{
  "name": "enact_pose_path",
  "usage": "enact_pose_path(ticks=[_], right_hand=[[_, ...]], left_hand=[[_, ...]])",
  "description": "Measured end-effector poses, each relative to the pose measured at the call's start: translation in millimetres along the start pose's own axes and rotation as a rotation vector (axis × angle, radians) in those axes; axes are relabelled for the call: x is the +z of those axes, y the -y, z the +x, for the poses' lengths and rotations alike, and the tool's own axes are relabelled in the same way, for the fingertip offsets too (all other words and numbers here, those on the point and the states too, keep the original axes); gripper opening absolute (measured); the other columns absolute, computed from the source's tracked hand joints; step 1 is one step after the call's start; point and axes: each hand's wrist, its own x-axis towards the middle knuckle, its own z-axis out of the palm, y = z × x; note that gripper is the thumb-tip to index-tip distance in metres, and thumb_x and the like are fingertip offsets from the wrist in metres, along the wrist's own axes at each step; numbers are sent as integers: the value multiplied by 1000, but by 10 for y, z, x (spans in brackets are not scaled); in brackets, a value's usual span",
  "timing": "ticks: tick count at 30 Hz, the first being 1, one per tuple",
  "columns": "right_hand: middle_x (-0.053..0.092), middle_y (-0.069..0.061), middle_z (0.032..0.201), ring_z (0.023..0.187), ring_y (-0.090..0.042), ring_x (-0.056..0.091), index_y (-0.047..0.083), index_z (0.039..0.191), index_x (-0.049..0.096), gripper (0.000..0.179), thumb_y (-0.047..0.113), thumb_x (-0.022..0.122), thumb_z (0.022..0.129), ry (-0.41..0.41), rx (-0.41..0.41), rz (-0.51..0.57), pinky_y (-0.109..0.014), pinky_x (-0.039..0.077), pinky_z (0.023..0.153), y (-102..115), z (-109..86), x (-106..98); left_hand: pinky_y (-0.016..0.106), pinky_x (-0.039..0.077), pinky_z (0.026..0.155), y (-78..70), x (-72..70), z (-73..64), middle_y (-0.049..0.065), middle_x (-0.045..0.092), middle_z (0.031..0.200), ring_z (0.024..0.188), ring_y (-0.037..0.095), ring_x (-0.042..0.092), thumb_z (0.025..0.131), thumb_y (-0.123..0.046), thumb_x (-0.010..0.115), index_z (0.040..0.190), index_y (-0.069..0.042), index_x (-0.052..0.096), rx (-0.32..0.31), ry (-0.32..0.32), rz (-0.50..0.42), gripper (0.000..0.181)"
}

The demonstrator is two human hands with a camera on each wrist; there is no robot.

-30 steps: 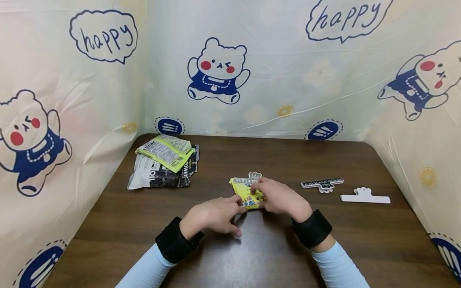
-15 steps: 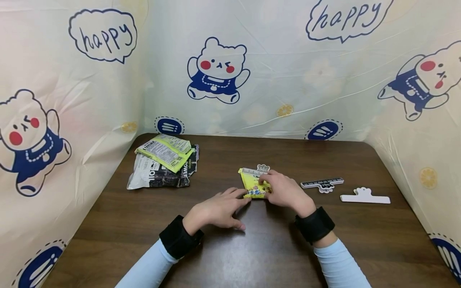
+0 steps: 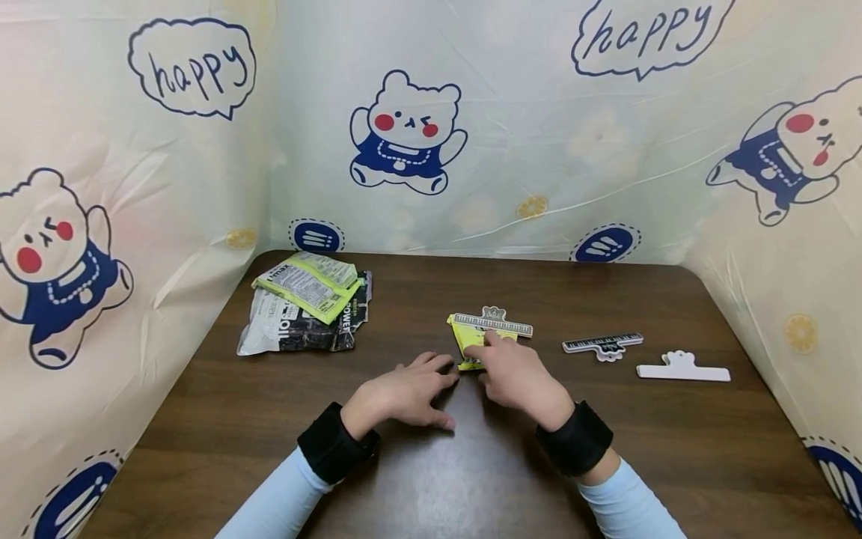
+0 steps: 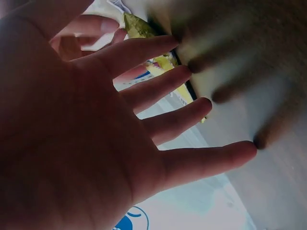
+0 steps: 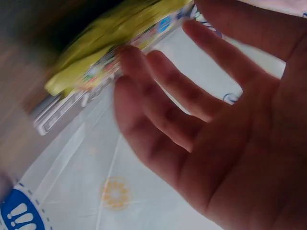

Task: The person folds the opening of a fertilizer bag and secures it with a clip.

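Near the middle of the table lies a small yellow packet, its far edge gripped by a clear-grey bag clip. My right hand is over the packet's near right part, fingers loosely bent and touching its face without pinching it. Beside the near left corner, my left hand has its fingers spread. Its fingertips rest on the table in the left wrist view, close to the packet. The right wrist view has the packet and clip blurred, beyond the right hand.
To the right lie a black-striped bag clip and a white bag clip. At the back left, a green packet lies on a black-and-white bag. Patterned curtains surround the brown table.
The packet and its clip first moved away and to the right. The right hand then slid left across the packet, uncovering the clip's right end. The left hand moved slightly forward.
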Motion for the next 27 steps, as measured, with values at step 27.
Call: enact_pose_path(ticks=[27], right_hand=[[34, -29, 156, 135, -53, 37, -1, 156, 38, 67, 12, 64, 95, 164, 198, -85, -65, 51, 95, -5, 33, 104]], left_hand=[[73, 44, 105, -13, -16, -34, 13, 33, 168, 153, 34, 30, 93, -52, 75, 153, -14, 53, 8, 3, 19, 75]])
